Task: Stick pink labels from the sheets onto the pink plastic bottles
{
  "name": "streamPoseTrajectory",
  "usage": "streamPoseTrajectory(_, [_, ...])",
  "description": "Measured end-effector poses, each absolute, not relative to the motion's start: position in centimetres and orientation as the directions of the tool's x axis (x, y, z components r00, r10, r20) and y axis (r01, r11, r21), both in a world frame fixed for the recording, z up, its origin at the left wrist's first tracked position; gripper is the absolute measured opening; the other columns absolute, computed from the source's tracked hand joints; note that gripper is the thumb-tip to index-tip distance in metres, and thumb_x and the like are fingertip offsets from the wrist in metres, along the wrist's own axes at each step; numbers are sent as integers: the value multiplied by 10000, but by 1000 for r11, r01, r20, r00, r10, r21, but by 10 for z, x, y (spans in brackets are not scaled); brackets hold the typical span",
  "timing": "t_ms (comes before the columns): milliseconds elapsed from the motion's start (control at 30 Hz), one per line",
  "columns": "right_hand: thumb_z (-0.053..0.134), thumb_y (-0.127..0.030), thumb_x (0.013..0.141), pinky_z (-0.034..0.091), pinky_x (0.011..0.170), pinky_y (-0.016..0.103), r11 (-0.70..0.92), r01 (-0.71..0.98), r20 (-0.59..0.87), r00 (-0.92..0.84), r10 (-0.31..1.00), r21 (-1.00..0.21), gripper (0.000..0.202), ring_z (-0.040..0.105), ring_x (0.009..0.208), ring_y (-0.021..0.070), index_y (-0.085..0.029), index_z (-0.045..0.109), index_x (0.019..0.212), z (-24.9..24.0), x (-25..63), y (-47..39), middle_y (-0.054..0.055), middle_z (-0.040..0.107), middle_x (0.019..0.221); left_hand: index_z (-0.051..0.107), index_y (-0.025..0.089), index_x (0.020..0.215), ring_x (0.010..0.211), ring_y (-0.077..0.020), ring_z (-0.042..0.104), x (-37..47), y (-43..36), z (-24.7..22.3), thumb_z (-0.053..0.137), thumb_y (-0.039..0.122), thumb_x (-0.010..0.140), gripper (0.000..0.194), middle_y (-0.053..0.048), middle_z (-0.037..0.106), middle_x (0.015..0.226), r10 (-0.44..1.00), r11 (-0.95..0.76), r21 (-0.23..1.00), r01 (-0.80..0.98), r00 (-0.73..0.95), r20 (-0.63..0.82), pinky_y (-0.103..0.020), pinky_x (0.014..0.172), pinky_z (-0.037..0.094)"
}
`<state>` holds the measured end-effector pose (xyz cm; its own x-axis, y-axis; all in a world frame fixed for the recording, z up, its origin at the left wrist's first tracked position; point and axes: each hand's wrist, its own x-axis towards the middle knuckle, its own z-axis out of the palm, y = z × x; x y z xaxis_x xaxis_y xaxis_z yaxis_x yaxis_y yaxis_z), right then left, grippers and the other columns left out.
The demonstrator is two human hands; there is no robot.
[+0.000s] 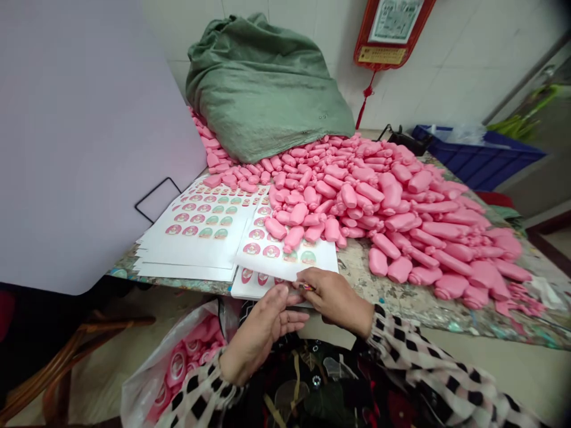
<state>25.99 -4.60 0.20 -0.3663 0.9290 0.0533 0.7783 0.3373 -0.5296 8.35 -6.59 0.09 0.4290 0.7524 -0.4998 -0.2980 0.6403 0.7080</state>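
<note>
My left hand (263,333) is open, its fingers stretched toward my right hand, just in front of the table edge. My right hand (332,297) is closed at the lower edge of a white sticker sheet (267,264). A small reddish, multicoloured bit shows between its fingers, too little of it to name. Round pink and green stickers are printed on the sheet. Several pink plastic bottles (294,238) lie on its upper part. Under it, another sheet with oval pink stickers (247,289) sticks out toward me.
A stack of sticker sheets (191,255) lies to the left, near a pale panel (89,148). Pink bottles (401,208) are heaped across the table below a green sack (267,89). A plastic bag (138,380) of labelled pink bottles stands lower left. A blue bin (486,157) is at right.
</note>
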Motion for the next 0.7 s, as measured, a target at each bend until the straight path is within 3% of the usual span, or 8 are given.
streamPoseTrajectory(133, [435,-225,882,443,747,246,371,775,139,-352,926,-512,222,600,885,151,-209,596,1035,6,265,-34,34,653,990,529,117,995,768,-224,672,98,-54,-1,544,529,788,461,-127,651,897,701,712,640,-290,358,-617,-349,733,520])
streamPoseTrajectory(200, [442,-226,873,456,743,264,394,823,179,-351,919,-410,304,597,935,173,-221,550,1157,8,267,-23,59,597,1166,538,100,952,733,-224,674,102,-50,-2,544,500,798,429,-129,659,835,691,723,629,-287,319,-649,-335,696,530])
streamPoseTrajectory(333, [415,-291,891,479,653,298,457,878,163,-435,886,-141,410,622,870,195,-274,450,1299,9,262,3,93,338,1448,531,90,879,703,-214,678,106,-48,-5,552,365,822,281,-150,674,805,713,701,652,-291,268,-647,-313,663,540])
streamPoseTrajectory(533, [325,-384,930,482,700,320,594,804,108,-591,799,3,433,616,919,212,-300,383,1351,2,245,36,112,264,1480,547,88,836,667,-212,676,103,-53,-17,568,334,813,248,-143,682,747,767,642,715,-279,241,-595,-297,614,540])
streamPoseTrajectory(700, [285,-399,940,471,672,302,581,813,30,-582,813,44,415,626,852,194,-300,409,1323,1,241,47,118,296,1451,572,79,940,695,-204,670,94,-56,-22,592,343,792,303,-137,697,829,796,605,740,-295,264,-545,-315,659,534])
